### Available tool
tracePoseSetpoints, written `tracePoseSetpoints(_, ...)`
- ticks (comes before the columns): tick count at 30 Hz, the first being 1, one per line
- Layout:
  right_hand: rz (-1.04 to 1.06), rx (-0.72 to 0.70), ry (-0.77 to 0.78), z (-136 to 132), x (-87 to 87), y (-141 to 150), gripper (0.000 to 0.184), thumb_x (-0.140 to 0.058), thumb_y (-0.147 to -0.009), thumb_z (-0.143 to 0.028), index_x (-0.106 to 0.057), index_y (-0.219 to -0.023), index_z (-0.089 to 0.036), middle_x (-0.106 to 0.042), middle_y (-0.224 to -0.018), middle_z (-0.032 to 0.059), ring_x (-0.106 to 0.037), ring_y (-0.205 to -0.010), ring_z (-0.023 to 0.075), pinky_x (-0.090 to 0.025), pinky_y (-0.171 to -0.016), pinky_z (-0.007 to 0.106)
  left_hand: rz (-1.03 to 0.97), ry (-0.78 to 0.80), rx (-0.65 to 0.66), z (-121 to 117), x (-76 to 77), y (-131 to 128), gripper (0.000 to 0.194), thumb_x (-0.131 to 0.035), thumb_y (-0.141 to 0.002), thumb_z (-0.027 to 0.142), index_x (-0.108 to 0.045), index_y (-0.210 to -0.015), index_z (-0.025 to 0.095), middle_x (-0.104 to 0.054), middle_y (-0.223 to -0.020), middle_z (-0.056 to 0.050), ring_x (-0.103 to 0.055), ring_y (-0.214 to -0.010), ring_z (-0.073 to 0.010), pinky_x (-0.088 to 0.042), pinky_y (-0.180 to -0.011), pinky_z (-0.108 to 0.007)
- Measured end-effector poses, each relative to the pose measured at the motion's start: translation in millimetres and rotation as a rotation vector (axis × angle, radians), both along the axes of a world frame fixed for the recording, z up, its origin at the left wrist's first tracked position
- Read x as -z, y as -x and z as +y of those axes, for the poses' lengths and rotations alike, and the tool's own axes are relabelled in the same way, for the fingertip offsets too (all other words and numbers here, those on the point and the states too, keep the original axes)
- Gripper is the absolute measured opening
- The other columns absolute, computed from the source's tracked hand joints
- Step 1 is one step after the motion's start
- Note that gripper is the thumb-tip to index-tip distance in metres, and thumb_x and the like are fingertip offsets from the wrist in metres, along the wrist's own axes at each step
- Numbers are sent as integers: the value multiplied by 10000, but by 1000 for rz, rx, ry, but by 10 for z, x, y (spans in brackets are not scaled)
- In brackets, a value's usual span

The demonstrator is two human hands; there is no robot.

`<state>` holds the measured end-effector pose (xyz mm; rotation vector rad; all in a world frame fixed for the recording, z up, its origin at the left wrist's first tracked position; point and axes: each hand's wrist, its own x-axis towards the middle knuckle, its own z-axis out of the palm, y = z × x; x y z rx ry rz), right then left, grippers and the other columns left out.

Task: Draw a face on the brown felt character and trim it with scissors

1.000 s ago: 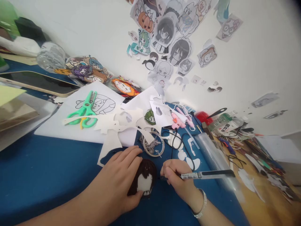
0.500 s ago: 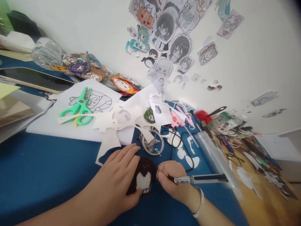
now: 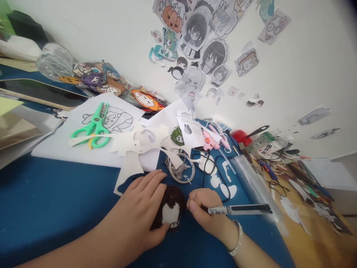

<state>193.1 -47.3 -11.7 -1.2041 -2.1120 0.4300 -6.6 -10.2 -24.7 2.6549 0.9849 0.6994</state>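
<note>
My left hand (image 3: 141,212) lies flat with fingers together, pressing down the left side of a small dark brown cutout figure (image 3: 171,208) with a white face patch, on the blue mat (image 3: 50,208). My right hand (image 3: 205,212) is closed round a black pen (image 3: 240,209), its tip at the cutout's right edge. A silver bracelet (image 3: 237,242) circles my right wrist.
Green scissors (image 3: 93,128) rest on white paper with a line drawing. Paper scraps (image 3: 145,145), a tape ring (image 3: 182,169), a black cord, a pink tool (image 3: 209,142) and a clear tube (image 3: 251,182) lie behind my hands. Character cutouts (image 3: 200,41) cover the wall. A tablet (image 3: 39,95) is far left.
The pen tip and my right hand shifted slightly along the cutout's right edge. My left hand stayed pressed on the cutout. The view drifted a little.
</note>
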Motion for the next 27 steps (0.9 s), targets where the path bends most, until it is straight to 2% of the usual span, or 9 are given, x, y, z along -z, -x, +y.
tracePoseSetpoints(7, 13, 13, 6, 9, -6, 0, 298, -366, -801, -130, -211, -557, -201, -413, -462, -26, -499, -460, 98, -379, -459, 195, -55, 37, -59, -37, -15, -36, 307, -558, -650, 272, -614, -925, 148, -588, -1216, -162, -480, -1191, -305, -417, -950, -465)
tracePoseSetpoints(20, -22, 33, -29, 10, 13, -26, 308, -369, -818, -129, -240, -547, -199, -452, -471, -20, -507, -468, 94, -365, -466, 194, -23, 38, -18, -18, -1, -20, 316, -535, -674, 284, -621, -948, 152, -584, -1229, -155, -489, -1185, -307, -434, -934, -465)
tracePoseSetpoints(27, 4, 49, -59, 18, 12, -38, 302, -386, -808, -111, -273, -539, -190, -491, -476, -14, -526, -470, 96, -365, -466, 191, -45, 41, -53, -28, -4, -24, 324, -534, -662, 277, -628, -945, 150, -589, -1224, -148, -482, -1194, -291, -416, -955, -452)
